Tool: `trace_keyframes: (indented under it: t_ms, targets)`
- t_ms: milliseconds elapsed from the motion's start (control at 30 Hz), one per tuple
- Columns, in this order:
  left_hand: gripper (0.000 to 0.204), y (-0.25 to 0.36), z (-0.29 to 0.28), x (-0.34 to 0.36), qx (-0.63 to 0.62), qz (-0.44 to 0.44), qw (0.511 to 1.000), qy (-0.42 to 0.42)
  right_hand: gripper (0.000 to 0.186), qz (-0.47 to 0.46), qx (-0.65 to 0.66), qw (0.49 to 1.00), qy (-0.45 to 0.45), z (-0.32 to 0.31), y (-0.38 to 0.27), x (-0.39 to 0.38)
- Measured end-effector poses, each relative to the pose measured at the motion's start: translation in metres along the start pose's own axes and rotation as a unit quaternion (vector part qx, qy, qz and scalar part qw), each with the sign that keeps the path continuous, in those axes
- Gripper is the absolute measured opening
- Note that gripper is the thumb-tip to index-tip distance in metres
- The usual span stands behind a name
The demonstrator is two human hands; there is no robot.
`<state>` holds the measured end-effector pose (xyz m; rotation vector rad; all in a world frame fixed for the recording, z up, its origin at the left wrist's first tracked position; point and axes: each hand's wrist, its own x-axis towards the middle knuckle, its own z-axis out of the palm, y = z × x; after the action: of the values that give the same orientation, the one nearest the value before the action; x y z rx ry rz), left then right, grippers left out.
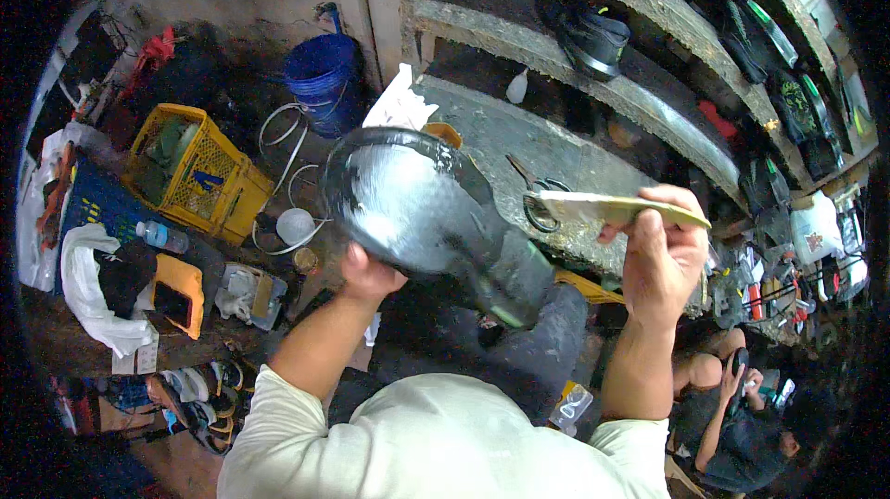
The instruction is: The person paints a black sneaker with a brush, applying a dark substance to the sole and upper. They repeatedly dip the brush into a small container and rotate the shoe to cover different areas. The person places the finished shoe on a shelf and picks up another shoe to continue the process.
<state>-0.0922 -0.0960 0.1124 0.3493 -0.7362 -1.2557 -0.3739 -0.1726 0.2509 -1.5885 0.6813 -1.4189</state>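
Note:
My left hand (369, 272) holds a large black shoe (436, 221), tilted with its underside up; its wide end has a glossy, pale, wet-looking sheen. My right hand (663, 253) grips a flat brush (593, 207) with a yellowish handle and pale tip, held just to the right of the shoe. Behind them is a grey bench (579, 165), with black-handled scissors (533, 202) partly behind the brush. A crumpled white paper (399, 100) lies beyond the shoe.
Shelves with shoes (579, 31) rise at upper right. A blue bucket (320, 72), yellow crate (195, 165) and cluttered side table (120, 276) are at left. Tools (769, 286) crowd the right. A co-worker (742, 434) sits at lower right, a dark item in hand.

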Motion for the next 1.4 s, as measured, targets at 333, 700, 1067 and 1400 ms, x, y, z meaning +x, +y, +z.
trace_keyframes:
  t_ms: [333,700,1067,1400]
  targets:
    - [0.085,0.002,0.03,0.063,0.01,-0.109,0.992,0.067,0.025,0.04,-0.062,0.988,-0.132,0.001,0.008,0.069]
    - [0.082,0.002,0.034,0.067,0.046,-0.125,0.987,0.091,0.024,0.058,-0.071,0.985,-0.143,0.009,0.009,0.049]
    - [0.08,-0.008,0.029,0.071,0.073,-0.09,0.989,0.091,0.019,0.057,-0.149,0.98,-0.117,0.007,-0.003,0.016]
    - [0.076,-0.009,0.033,0.074,-0.062,-0.093,0.993,0.04,0.017,0.045,-0.171,0.976,-0.128,0.008,-0.007,0.006]
